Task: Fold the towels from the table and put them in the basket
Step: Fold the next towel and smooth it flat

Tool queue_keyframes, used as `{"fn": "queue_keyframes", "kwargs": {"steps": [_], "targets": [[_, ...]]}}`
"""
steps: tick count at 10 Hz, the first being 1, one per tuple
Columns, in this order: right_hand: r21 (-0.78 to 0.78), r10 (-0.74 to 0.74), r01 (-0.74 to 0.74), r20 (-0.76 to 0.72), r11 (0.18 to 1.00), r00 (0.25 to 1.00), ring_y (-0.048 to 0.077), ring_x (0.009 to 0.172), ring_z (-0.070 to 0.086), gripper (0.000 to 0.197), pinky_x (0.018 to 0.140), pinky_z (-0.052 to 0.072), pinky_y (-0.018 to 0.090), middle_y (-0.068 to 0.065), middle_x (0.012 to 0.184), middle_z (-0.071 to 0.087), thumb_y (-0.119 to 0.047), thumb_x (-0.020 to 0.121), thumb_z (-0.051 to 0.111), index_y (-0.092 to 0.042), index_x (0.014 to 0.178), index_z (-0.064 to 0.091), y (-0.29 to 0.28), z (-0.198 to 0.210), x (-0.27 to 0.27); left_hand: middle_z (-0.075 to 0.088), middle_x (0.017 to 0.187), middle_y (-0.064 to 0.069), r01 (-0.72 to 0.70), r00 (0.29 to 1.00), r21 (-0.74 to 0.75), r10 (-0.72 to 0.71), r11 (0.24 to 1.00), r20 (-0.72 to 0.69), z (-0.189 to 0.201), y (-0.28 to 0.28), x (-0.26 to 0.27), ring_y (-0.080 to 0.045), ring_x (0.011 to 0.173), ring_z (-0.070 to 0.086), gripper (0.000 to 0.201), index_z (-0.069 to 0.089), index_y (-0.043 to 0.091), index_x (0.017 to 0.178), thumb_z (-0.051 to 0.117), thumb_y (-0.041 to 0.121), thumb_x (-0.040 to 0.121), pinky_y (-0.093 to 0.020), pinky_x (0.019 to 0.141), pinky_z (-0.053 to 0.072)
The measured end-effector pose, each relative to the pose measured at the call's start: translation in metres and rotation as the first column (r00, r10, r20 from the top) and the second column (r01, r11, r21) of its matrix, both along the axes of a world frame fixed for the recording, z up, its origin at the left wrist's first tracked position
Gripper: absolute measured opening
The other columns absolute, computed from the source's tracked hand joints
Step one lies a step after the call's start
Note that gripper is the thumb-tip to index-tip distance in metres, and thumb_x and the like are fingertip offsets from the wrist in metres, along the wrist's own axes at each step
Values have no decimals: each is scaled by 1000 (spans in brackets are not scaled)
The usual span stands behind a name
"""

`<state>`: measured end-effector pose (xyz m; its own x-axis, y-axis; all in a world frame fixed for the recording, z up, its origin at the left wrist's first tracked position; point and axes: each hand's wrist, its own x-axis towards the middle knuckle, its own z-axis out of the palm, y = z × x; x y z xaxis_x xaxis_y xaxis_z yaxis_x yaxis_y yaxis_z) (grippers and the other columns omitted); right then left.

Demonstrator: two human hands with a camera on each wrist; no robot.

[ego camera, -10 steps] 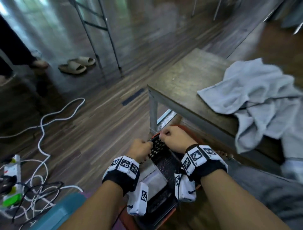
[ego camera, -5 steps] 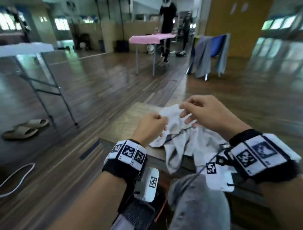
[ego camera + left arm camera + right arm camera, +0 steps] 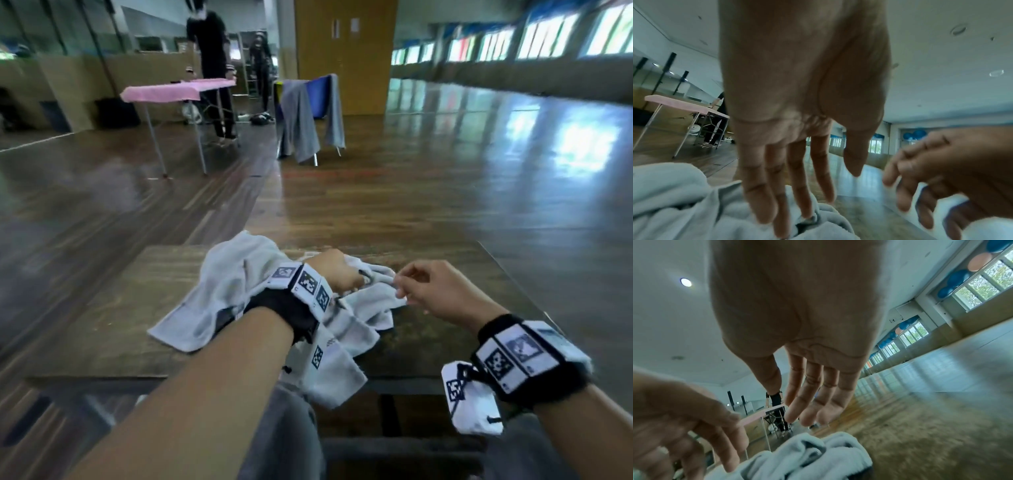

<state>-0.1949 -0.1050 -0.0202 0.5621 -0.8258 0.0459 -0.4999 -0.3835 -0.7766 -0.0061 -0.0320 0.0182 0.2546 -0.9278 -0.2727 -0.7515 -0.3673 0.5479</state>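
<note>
A crumpled pale grey towel (image 3: 222,294) lies heaped on the dark wooden table (image 3: 137,308), one end hanging over the near edge. My left hand (image 3: 356,277) reaches onto the heap; the left wrist view shows its fingers (image 3: 793,211) straight, with the tips touching the towel (image 3: 684,203). My right hand (image 3: 399,287) hovers just right of it at the towel's right edge. In the right wrist view its fingers (image 3: 807,417) are straight above the towel (image 3: 807,456) and hold nothing. The basket is out of view.
My grey-trousered knees (image 3: 284,438) sit under the table's near edge. Far across the wooden floor stand a pink-topped table (image 3: 178,90), a rack draped with grey cloths (image 3: 308,116) and a person in black (image 3: 212,68).
A second ago both hands gripped the basket rim on the floor. They have since come up to the towel on the table, and their fingers have straightened since half a second ago.
</note>
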Motion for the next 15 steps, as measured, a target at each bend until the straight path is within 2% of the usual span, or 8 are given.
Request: {"fn": "queue_keyframes", "kwargs": {"steps": [1, 3, 5, 6, 8, 11, 13, 15], "targets": [[-2, -8, 8, -101, 1000, 995, 18, 74, 69, 11, 64, 55, 34, -1, 80, 75, -27, 93, 63, -20, 88, 70, -15, -25, -1, 58, 67, 5, 88, 996, 74, -90, 993, 29, -11, -29, -5, -1, 35, 54, 32, 53, 19, 66, 56, 20, 98, -11, 35, 40], [21, 38, -34, -229, 999, 973, 5, 64, 60, 4, 52, 41, 14, -6, 82, 67, -26, 92, 64, -26, 95, 63, -41, -58, 10, 48, 72, 0, -120, 955, 86, 91, 989, 282, -85, -68, -2, -21, 76, 49, 30, 45, 16, 72, 63, 32, 89, -28, 64, 40], [-17, 72, -84, -367, 996, 927, 16, 94, 61, 58, 85, 54, 41, -10, 99, 60, -44, 81, 69, -30, 130, 41, -64, -74, 18, 59, 73, 2, -44, 906, -50, 61, 998, 418, -94, -77, 2, -21, 72, 58, 17, 58, 19, 71, 59, 23, 87, -28, 59, 38], [27, 76, -72, -264, 997, 962, 17, 89, 63, 85, 75, 52, 37, -13, 91, 60, -71, 56, 67, -44, 130, 33, -68, -76, 24, 58, 69, -3, -59, 944, -241, 132, 969, 301, -63, -82, -11, -26, 69, 56, 17, 60, 14, 70, 58, 26, 82, -31, 61, 41], [122, -126, 112, 121, 986, 985, 31, 75, 67, 10, 66, 55, 42, 4, 76, 69, -11, 90, 60, -20, 86, 62, -80, -75, 35, 70, 77, 2, -65, 964, -610, -107, 790, -242, -41, -81, -43, -14, 75, 65, 17, 66, 19, 82, 59, 29, 94, -32, 70, 55], [361, -351, 71, 811, 930, 467, 31, 97, 74, 34, 82, 61, 40, 12, 100, 78, -25, 104, 50, -18, 87, 79, -58, -25, -12, 52, 123, -12, 60, 970, -226, -3, 972, 245, -81, -85, -6, -33, 117, 52, 41, 58, 26, 115, 64, 35, 76, -44, 102, 42], [399, -404, 66, 908, 914, 110, 37, 115, 67, 41, 98, 55, 47, 23, 122, 69, -22, 104, 51, 7, 133, 50, -62, -20, -30, 40, 138, -17, -200, 795, -229, 295, 953, 530, -93, -70, 25, -36, 127, 33, 39, 66, 32, 111, 58, 56, 82, -51, 107, 25], [325, -364, 170, 877, 930, 315, 25, 110, 71, 20, 90, 59, 35, 8, 114, 75, -27, 98, 61, -14, 111, 70, -72, -23, -43, 39, 130, -12, -98, 728, -425, 356, 900, 586, -85, -72, 5, -36, 123, 33, 21, 74, 35, 97, 56, 43, 88, -57, 106, 27]]}}
